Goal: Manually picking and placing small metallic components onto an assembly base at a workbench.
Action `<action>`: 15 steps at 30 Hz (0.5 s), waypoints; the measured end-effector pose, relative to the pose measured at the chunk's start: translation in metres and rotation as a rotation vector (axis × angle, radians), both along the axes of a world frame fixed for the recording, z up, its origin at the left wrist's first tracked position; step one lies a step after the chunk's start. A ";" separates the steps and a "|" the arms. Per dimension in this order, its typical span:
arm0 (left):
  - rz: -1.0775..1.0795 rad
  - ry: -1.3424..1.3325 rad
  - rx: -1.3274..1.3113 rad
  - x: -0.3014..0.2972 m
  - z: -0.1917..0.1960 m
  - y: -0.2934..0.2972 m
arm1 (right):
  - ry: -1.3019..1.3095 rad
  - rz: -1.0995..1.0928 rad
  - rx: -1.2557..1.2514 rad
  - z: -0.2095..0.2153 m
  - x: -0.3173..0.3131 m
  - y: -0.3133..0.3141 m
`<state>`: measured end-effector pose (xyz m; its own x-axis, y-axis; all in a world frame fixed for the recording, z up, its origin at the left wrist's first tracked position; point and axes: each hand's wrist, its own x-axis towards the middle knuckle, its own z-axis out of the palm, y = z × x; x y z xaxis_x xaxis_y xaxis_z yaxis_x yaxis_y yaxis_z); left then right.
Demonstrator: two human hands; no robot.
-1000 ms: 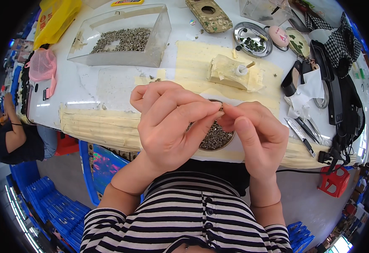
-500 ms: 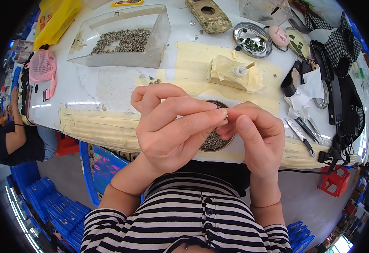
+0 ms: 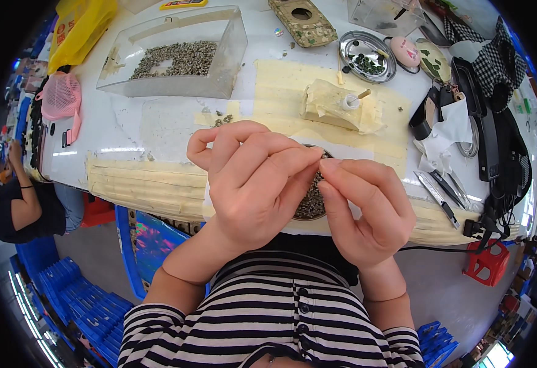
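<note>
My left hand (image 3: 250, 181) and my right hand (image 3: 369, 211) meet fingertip to fingertip in front of me. Thumb and forefinger are pinched on both; whatever sits between them is too small and covered to make out. Beneath the fingers is a round dish (image 3: 310, 207) filled with small grey metallic pieces, mostly hidden by my hands. It rests on white paper on the table. Just beyond stands a block wrapped in cream tape (image 3: 333, 107), with a small white cup (image 3: 350, 102) and a short stick on top.
A clear bin (image 3: 228, 73) of similar metallic pieces stands far left. At far right are a round metal tray (image 3: 382, 72) with dark green bits, a pink oval object (image 3: 405, 51), and a knife with tweezers (image 3: 437, 191). A camouflage-patterned case (image 3: 305, 24) lies at the back.
Both hands have shifted slightly, their pinched fingertips moving a little left and away from me. The small metallic piece glimpsed at the fingertips earlier is now hidden.
</note>
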<state>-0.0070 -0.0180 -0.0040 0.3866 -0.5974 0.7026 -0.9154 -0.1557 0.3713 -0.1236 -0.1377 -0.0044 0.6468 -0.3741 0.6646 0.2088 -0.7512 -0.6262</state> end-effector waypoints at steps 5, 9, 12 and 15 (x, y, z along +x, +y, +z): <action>-0.015 0.066 -0.029 0.001 -0.002 0.000 | 0.032 -0.084 -0.160 -0.002 0.000 0.001; -0.043 0.074 -0.045 0.001 -0.001 0.000 | 0.054 -0.078 0.002 -0.002 0.000 0.001; -0.093 0.093 -0.065 0.003 0.001 0.002 | 0.137 0.053 0.388 0.005 -0.005 -0.003; -0.170 0.127 -0.066 0.006 0.000 0.006 | 0.164 0.158 0.815 0.007 -0.006 -0.002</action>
<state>-0.0007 -0.0120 -0.0036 0.3716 -0.6161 0.6945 -0.8719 0.0255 0.4891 -0.1298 -0.1395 0.0028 0.7964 -0.5929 0.1193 0.1323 -0.0216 -0.9910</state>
